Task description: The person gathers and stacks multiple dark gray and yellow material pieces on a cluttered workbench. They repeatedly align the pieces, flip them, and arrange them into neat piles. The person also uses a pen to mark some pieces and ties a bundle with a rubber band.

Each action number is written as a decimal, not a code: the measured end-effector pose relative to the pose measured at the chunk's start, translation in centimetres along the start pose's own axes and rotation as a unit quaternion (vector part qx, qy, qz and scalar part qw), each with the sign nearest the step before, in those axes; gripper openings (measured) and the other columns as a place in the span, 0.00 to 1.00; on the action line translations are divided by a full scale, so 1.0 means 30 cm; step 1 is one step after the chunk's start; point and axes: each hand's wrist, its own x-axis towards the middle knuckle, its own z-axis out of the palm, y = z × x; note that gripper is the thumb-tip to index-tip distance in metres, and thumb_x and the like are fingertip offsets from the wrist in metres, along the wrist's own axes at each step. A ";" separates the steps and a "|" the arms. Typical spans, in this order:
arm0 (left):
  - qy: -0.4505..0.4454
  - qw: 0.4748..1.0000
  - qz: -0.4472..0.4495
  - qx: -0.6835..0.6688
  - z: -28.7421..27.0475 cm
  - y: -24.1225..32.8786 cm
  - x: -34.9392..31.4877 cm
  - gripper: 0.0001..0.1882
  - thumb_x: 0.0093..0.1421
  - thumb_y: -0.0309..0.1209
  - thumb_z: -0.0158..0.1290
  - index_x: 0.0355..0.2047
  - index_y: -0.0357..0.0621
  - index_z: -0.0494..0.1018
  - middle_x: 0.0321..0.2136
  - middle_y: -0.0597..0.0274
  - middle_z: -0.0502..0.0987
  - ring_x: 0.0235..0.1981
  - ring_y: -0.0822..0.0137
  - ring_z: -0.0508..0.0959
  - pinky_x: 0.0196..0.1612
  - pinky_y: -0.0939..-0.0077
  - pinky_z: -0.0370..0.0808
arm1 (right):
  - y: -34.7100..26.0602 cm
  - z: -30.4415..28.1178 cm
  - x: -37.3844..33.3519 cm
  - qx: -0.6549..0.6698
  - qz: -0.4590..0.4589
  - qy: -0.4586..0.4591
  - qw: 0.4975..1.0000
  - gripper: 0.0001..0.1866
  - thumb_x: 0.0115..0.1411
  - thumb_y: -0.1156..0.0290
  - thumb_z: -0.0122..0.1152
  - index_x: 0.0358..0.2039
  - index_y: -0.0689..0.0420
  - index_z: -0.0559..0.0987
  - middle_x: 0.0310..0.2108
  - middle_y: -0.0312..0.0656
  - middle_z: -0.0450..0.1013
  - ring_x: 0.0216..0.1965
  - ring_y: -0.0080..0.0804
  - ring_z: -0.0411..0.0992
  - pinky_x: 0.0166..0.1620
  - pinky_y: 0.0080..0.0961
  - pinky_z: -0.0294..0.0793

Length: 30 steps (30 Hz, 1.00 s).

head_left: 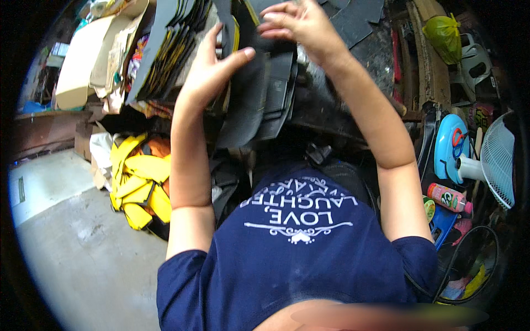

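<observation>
My left hand (212, 69) grips the edge of a stack of black sheets (259, 94) that hang over the front of a dark worktable (370, 49), thumb on top. My right hand (298, 22) is raised just above and behind it, fingers curled over the top of the same black pieces. More black and yellow sheets (165, 49) lie stacked to the left of my left hand. Both forearms reach up from my dark blue shirt.
Cardboard pieces (83, 55) are piled at the far left. Yellow fabric items (138, 182) lie on the floor under the table. At the right stand a white fan (497, 160), a blue round object (450, 146), a bottle (448, 197) and a green bag (444, 33).
</observation>
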 end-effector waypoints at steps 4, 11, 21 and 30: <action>-0.066 0.993 0.050 -0.079 0.042 0.019 0.000 0.53 0.47 0.42 0.69 0.65 0.34 0.52 0.58 0.46 0.66 0.60 0.57 0.65 0.62 0.65 0.62 | -0.002 0.058 -0.059 -0.045 -0.048 -0.143 0.987 0.44 0.65 0.75 0.54 0.71 0.48 0.37 0.52 0.58 0.69 0.45 0.38 0.77 0.49 0.30 0.80; 0.025 0.976 -0.103 -0.191 -0.021 0.030 -0.046 0.26 0.52 0.26 0.47 0.53 0.40 0.65 0.42 0.61 0.73 0.41 0.67 0.72 0.47 0.74 0.69 | -0.026 -0.087 -0.004 -0.110 -0.108 -0.018 0.988 0.41 0.64 0.73 0.56 0.70 0.55 0.42 0.47 0.51 0.74 0.44 0.34 0.77 0.45 0.26 0.79; 0.018 0.980 -0.086 -0.181 -0.025 0.015 -0.036 0.20 0.52 0.26 0.47 0.48 0.40 0.68 0.36 0.64 0.73 0.36 0.70 0.70 0.41 0.77 0.68 | 0.069 -0.215 0.028 -0.231 -0.057 0.031 0.971 0.40 0.62 0.74 0.58 0.70 0.53 0.49 0.43 0.47 0.76 0.39 0.25 0.74 0.42 0.20 0.76; -0.002 0.988 -0.060 -0.140 -0.015 0.010 -0.024 0.22 0.54 0.30 0.48 0.50 0.41 0.67 0.36 0.62 0.73 0.36 0.67 0.71 0.42 0.73 0.69 | 0.116 -0.196 0.057 -0.229 -0.114 0.004 0.967 0.38 0.56 0.78 0.60 0.67 0.56 0.58 0.36 0.37 0.75 0.33 0.19 0.70 0.37 0.18 0.71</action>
